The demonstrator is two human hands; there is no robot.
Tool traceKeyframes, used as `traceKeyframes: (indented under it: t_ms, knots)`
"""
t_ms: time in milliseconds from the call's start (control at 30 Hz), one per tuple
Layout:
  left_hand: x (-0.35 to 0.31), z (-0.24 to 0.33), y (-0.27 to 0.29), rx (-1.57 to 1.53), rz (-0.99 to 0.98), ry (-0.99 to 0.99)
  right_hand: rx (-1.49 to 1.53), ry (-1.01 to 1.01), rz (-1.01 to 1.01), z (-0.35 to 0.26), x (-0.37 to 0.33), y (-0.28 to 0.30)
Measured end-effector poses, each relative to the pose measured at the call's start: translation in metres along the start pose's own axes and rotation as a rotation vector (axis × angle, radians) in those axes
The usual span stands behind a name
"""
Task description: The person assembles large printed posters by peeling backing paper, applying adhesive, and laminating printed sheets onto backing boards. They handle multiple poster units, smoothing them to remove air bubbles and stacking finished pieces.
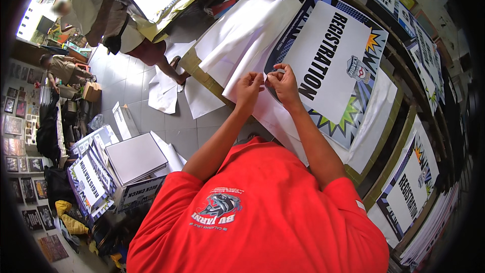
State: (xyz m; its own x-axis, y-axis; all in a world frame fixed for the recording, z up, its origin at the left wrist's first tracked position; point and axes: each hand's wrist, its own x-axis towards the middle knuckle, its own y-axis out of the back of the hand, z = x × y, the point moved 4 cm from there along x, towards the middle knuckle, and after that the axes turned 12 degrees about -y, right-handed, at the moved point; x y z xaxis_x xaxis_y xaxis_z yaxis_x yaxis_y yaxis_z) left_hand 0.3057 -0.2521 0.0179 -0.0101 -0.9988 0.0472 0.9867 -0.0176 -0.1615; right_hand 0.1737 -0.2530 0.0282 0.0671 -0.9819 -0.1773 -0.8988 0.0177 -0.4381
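Observation:
Both of my hands meet over the near left edge of a large printed sign [323, 55], with a white middle and a blue, green and orange border. My left hand [249, 88] is closed in a pinch beside a loose white sheet [240, 45], which curls along the sign's left side. My right hand [284, 85] pinches too, thumb against fingers, just over the sign's dark edge. Whatever lies between the fingertips is too small to make out. The sign rests on a table [386, 121] with a greenish-yellow edge.
More printed signs lie on the right [408, 187] and far right [427, 50]. At lower left, boards and signs form a stack [136, 156]. Loose paper [164, 91] covers some floor tiles. One person [103, 15] stands at upper left; another [63, 71] is farther back.

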Motion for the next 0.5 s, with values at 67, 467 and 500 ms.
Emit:
traceKeyframes:
  t_ms: [67,467,500]
  knots:
    - [-0.009,0.023,-0.004,0.111,-0.044,-0.039,-0.071,0.033,-0.031,0.005,-0.001,-0.003]
    - [-0.009,0.018,0.029,0.421,0.093,-0.162,-0.395,0.093,0.008,0.008,0.011,0.002]
    - [-0.011,0.015,0.036,0.494,0.125,-0.192,-0.392,0.077,-0.018,0.008,0.014,0.003]
